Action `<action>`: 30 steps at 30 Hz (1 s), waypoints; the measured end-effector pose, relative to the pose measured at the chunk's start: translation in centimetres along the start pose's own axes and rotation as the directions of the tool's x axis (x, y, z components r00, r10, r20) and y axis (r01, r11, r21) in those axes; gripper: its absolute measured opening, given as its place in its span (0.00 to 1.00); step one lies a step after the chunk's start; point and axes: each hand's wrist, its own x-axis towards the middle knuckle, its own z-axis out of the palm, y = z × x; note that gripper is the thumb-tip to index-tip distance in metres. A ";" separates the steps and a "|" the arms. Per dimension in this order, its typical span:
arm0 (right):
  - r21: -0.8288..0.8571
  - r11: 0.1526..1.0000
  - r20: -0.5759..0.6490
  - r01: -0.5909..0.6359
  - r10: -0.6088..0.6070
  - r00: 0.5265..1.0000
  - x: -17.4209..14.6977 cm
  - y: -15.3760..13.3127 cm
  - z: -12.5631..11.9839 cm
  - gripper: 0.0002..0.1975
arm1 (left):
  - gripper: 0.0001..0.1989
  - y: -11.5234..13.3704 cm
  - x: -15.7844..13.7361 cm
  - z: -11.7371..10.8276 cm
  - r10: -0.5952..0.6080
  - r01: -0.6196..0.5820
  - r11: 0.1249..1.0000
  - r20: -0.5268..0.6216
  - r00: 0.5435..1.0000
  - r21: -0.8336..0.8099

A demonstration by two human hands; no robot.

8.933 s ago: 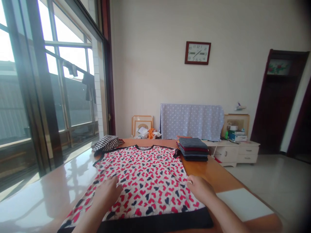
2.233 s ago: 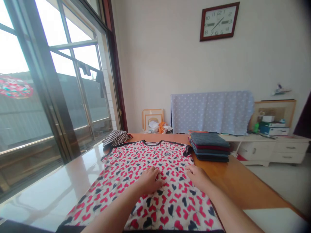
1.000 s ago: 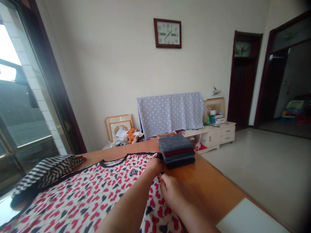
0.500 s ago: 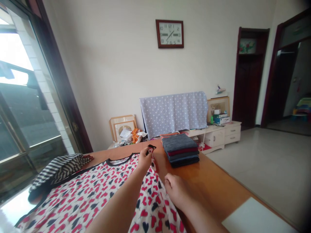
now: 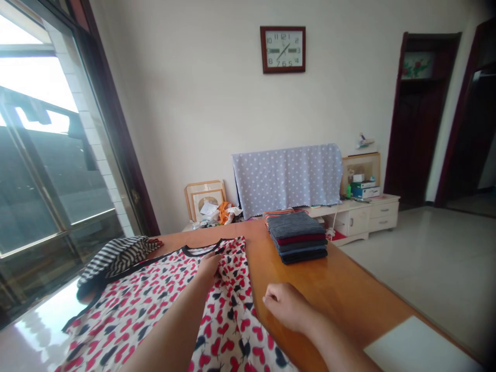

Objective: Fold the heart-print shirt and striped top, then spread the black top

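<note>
A white shirt with red and dark heart prints and a black-trimmed neckline lies spread across the table. My left hand is on its upper part, just below the neckline, with fingers closed on the fabric, which creases around them; the fingertips are partly hidden. Off the shirt's right edge, my right hand is curled into a loose fist above the bare wood, and nothing shows in it.
A stack of folded clothes stands at the table's far right. A black-and-white striped garment lies crumpled on the left. The wooden table has a pale sheet at its right edge. Behind is a low white cabinet.
My left hand has let go of the shirt's black-edged far right corner and moved left and nearer. That corner now lies flat. My right hand has shifted slightly away from the shirt's edge.
</note>
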 end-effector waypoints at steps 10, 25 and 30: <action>0.305 0.932 0.272 -0.197 0.113 0.956 -0.5 -1.0 -0.7 0.10 | 0.16 1.6 -7.7 -1.9 0.221 -0.292 0.937 0.322 0.921 0.191; 0.225 0.974 0.042 -0.015 0.006 0.999 -0.4 0.3 0.0 0.12 | 0.26 1.2 -20.1 -0.8 0.335 -0.699 0.677 0.750 0.570 0.229; 0.267 0.963 0.059 -0.042 0.027 0.998 -0.1 0.9 0.6 0.12 | 0.17 1.9 -20.2 -2.7 0.405 -0.700 0.710 0.772 0.489 0.071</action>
